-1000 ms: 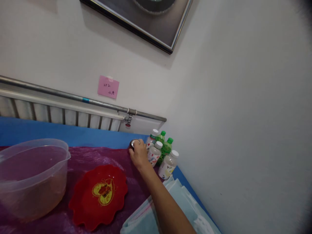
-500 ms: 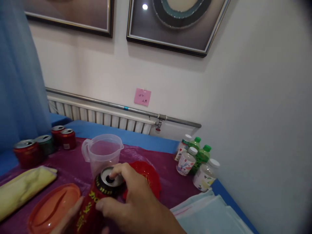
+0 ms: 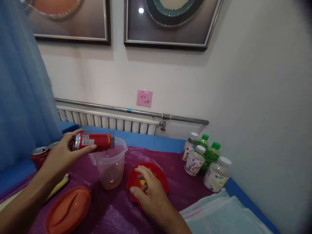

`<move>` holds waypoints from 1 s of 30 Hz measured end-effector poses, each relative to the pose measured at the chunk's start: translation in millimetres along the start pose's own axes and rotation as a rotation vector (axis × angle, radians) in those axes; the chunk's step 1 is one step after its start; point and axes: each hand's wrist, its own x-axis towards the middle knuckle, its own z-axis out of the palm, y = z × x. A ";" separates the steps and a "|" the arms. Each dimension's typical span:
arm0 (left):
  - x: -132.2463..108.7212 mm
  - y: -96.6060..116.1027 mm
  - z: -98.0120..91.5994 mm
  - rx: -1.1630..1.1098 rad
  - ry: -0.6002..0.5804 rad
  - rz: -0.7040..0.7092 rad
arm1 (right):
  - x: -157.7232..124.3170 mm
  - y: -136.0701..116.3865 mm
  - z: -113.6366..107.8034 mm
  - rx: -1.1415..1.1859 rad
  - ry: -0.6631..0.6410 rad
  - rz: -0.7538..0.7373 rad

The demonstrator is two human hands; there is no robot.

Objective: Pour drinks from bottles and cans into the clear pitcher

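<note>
My left hand [image 3: 64, 148] grips a red can [image 3: 97, 141], tipped on its side with its top end over the mouth of a clear plastic pitcher [image 3: 110, 169]. Some brownish liquid lies in the bottom of the pitcher. Over a red scalloped plate [image 3: 158, 177], my right hand [image 3: 148, 193] hovers with its fingers apart and curved, holding nothing. Left of the plate, an orange oval lid [image 3: 69, 209] rests on the purple cloth [image 3: 117, 208].
Bottles with white and green caps [image 3: 195, 161] stand at the right, behind folded light-blue cloth [image 3: 224, 214]. More cans [image 3: 40, 156] and a yellow roll [image 3: 57, 187] are at the left, partly behind my left arm. Blue curtain [image 3: 21, 81] hangs at the far left.
The can has gone from upright in front of the pitcher to tipped over its mouth in my left hand. My right hand has let go of it and moved right, over the red plate.
</note>
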 end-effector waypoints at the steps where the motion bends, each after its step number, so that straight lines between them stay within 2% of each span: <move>1: 1.7 3.4 6.6 0.015 -0.005 0.005 | -0.2 4.9 -2.1 0.006 0.019 0.013; 6: 4.1 7.7 43.0 0.183 -0.066 0.094 | -1.0 30.6 -9.4 0.040 0.082 0.022; 9: 0.9 6.7 57.8 0.267 -0.077 0.117 | -1.1 45.7 -9.5 0.057 0.150 0.021; 13: -1.7 1.3 63.8 0.312 -0.067 0.154 | 2.3 62.6 -9.9 0.055 0.296 -0.009; 16: -1.2 -2.8 63.9 0.312 -0.050 0.181 | 9.1 81.9 -15.8 -0.083 0.442 -0.040; 19: -0.6 -4.2 64.2 0.318 -0.051 0.184 | 18.1 109.6 -25.9 -0.244 0.527 0.024; 24: -1.0 -4.1 64.6 0.325 -0.026 0.176 | 27.3 146.2 -37.8 -0.284 0.509 0.187; 30: -0.4 -3.0 66.5 0.332 0.000 0.179 | 27.5 152.2 -32.8 -0.322 0.438 0.248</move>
